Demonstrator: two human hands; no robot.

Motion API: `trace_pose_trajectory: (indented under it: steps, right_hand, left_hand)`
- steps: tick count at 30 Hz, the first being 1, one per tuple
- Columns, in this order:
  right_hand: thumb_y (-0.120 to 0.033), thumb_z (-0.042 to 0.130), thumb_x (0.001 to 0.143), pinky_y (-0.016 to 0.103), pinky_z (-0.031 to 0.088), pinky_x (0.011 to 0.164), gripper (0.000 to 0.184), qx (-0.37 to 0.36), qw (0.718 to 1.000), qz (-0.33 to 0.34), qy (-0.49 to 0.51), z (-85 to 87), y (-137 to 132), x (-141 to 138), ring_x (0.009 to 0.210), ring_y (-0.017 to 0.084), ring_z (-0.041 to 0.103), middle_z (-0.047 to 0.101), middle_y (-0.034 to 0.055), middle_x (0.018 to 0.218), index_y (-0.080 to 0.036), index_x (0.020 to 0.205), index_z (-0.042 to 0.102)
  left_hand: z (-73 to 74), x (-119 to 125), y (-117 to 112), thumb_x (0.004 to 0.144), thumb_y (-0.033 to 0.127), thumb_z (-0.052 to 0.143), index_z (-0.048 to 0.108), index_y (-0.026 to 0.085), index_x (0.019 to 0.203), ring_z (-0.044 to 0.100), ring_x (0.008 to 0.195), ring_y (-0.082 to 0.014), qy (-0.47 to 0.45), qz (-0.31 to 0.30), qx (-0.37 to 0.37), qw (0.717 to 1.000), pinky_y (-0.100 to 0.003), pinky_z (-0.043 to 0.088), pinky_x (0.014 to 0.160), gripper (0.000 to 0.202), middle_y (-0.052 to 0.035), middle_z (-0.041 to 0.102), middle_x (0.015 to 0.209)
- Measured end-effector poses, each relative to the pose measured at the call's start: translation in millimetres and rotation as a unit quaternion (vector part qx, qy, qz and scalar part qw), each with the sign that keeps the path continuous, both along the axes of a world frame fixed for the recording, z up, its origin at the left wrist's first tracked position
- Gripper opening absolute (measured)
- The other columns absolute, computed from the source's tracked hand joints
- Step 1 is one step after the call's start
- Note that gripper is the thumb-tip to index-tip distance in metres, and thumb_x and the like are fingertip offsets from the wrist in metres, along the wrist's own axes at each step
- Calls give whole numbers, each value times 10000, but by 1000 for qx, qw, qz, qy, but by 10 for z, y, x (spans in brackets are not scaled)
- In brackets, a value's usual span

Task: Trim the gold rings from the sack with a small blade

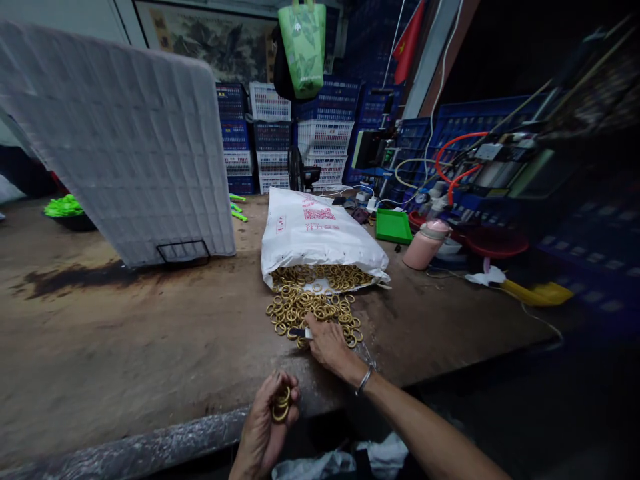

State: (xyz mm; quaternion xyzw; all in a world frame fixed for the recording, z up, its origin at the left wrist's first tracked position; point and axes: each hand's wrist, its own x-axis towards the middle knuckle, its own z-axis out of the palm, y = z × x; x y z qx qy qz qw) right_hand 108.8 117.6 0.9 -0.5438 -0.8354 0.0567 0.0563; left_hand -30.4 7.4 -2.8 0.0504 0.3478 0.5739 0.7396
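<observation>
Several gold rings [281,415] sit in your left hand [264,415], curled around them by the table's [150,360] front edge. Your right hand [329,341], half-bent, touches the ring pile [295,307] spilling from the white sack [320,235]; its grip is unclear. Dark stain [65,277] leftward; crates [273,137] stack beyond the far edge.

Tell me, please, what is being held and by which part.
The left hand holds several gold rings, cupped within curled fingers; the exact grip points are hidden. The right hand touches the ring pile; its grip cannot be told.
</observation>
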Motion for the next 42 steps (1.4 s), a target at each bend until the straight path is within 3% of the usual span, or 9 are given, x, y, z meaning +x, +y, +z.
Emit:
trace_pose_trajectory:
  steps: [3, 6, 12, 16, 19, 23, 28, 38, 42]
  right_hand:
    - [-122, 403, 730, 241, 225, 540, 249, -5, 997, -21, 76, -6, 15, 58, 584, 131, 501, 588, 9, 683, -196, 955, 478]
    - [-194, 407, 770, 211, 251, 533, 130, -34, 977, -44, 205, 25, 17, 109, 569, 109, 464, 536, -21, 642, -204, 865, 496]
    - [-299, 437, 771, 185, 290, 513, 119, -148, 883, -20, 445, 133, -21, 171, 539, 85, 366, 401, -54, 593, -190, 726, 455]
    - [-343, 471, 771, 179, 276, 472, 151, -239, 831, -5, 503, 116, -106, 175, 477, 67, 322, 386, -76, 555, -195, 753, 445]
    - [-366, 487, 771, 180, 291, 478, 180, -269, 811, 6, 519, 92, -178, 153, 484, 67, 344, 403, -74, 549, -192, 753, 446]
    - [-393, 474, 775, 185, 303, 483, 222, -261, 819, -10, 510, 120, -240, 103, 500, 73, 354, 410, -65, 545, -187, 709, 427]
    - [-372, 485, 754, 181, 288, 490, 234, -225, 861, -32, 455, 201, -275, 43, 523, 71, 336, 371, -66, 550, -176, 639, 427]
    - [-382, 403, 810, 183, 289, 466, 254, -243, 863, 4, 443, 196, -343, 28, 478, 75, 373, 418, -61, 515, -182, 656, 425]
    - [-296, 361, 822, 193, 290, 510, 223, -149, 910, -24, 386, 209, -348, 78, 522, 88, 395, 433, -42, 545, -183, 646, 437]
  left_hand:
    - [0, 40, 80, 639, 288, 697, 581, 131, 691, 537, 606, -87, 26, 8, -5, 1000, -160, 393, 445, 202, -20, 593, 720]
    - [9, 103, 170, 635, 294, 700, 563, 143, 727, 549, 597, -91, 64, -6, 10, 998, -155, 390, 419, 223, -7, 582, 712]
    - [-28, 236, 361, 668, 368, 652, 514, 172, 937, 527, 524, -88, 184, 17, 85, 979, -149, 351, 357, 361, 17, 566, 666]
    - [-45, 304, 436, 671, 427, 624, 503, 183, 966, 419, 395, -52, 257, 26, 111, 960, -139, 297, 327, 402, 61, 520, 563]
    - [-24, 332, 447, 671, 471, 601, 528, 172, 857, 335, 332, -32, 296, 10, 108, 949, -136, 248, 313, 360, 85, 455, 478]
    - [35, 344, 409, 647, 508, 597, 529, 166, 726, 305, 319, -27, 341, 3, 98, 935, -139, 223, 316, 357, 96, 397, 424]
    - [74, 335, 327, 616, 506, 617, 533, 164, 691, 306, 323, -24, 374, 3, 107, 921, -145, 224, 316, 360, 94, 407, 432]
    - [110, 276, 203, 684, 460, 588, 444, 186, 721, 339, 331, -18, 258, -62, 101, 959, -121, 224, 308, 312, 79, 472, 517]
    - [126, 269, 180, 673, 461, 600, 425, 200, 738, 373, 351, -24, 257, -45, 90, 961, -113, 227, 306, 321, 71, 510, 559]
